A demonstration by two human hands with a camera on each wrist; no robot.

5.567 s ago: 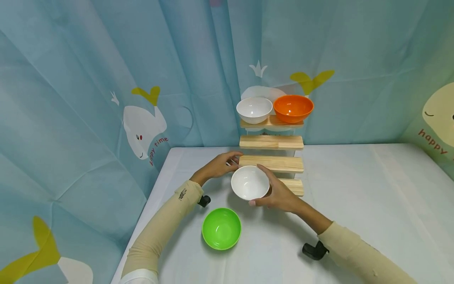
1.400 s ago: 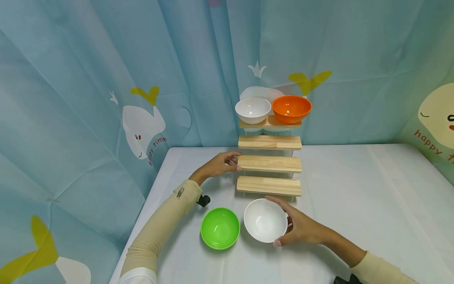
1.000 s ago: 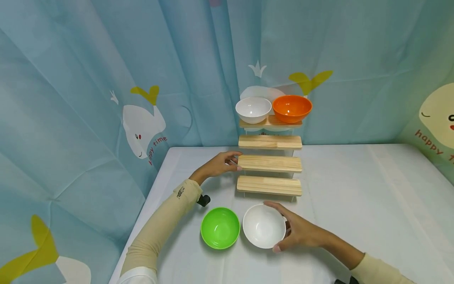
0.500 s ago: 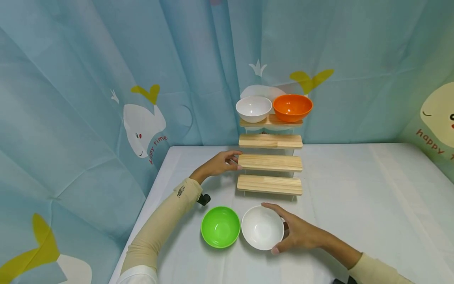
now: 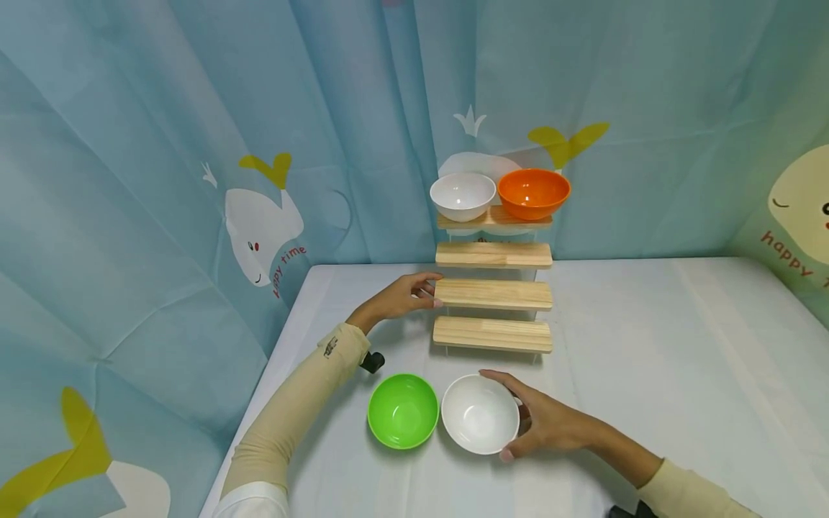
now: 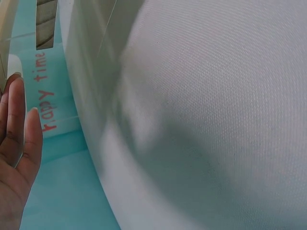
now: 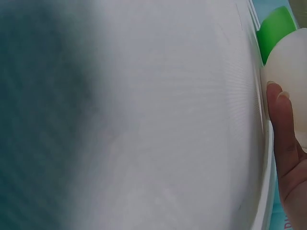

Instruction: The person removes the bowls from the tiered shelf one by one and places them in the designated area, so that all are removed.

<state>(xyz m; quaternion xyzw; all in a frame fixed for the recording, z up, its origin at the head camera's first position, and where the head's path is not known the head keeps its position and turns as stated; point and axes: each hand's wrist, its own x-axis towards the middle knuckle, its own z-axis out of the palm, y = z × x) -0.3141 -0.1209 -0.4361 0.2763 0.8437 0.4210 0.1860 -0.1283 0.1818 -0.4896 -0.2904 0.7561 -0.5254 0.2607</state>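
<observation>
My right hand (image 5: 550, 421) holds a white bowl (image 5: 479, 416) by its right side, fingers at the far rim and thumb at the near rim. This bowl sits on the table just right of a green bowl (image 5: 403, 411). In the right wrist view the fingers (image 7: 286, 139) lie against the white bowl (image 7: 292, 72), with the green bowl (image 7: 276, 28) behind it. My left hand (image 5: 398, 297) touches the left end of a stepped wooden rack (image 5: 494, 294). The left wrist view shows its fingers (image 6: 16, 112) nearly straight beside a plank.
On the rack's top step stand another white bowl (image 5: 463, 198) and an orange bowl (image 5: 534, 194). A white cloth covers the table (image 5: 648, 345). A blue printed curtain (image 5: 363, 144) hangs behind and at the left.
Over the earlier frames, the right hand brought the white bowl from before the rack toward me and down beside the green bowl. It is nearly still lately. The left hand has stayed at the rack.
</observation>
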